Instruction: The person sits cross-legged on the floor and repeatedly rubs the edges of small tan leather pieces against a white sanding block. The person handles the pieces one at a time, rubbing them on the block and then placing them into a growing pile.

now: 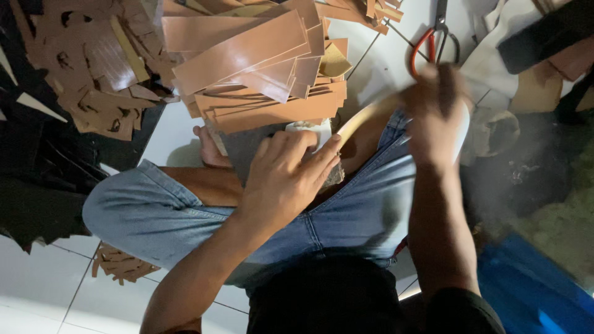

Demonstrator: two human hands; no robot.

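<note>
Brown strip stack [260, 68] far centre on white tile floor [173, 139], fanned. Left hand [288, 176] near centre, fingers curled, pressing grey block [247, 148] on lap. Right hand [433, 114] right, blurred, closed round pale curved strip [362, 120]. Red-handled scissors [433, 37] far right.

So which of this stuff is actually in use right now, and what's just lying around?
In use:
- left hand, pressing on a pale block on the lap
- right hand, blurred, at a tan strip
- stack of brown strips just ahead of the hands

Lying about:
- red-handled scissors
- brown offcuts on the left
- small scrap pile by the knee
- blue sheet
</note>
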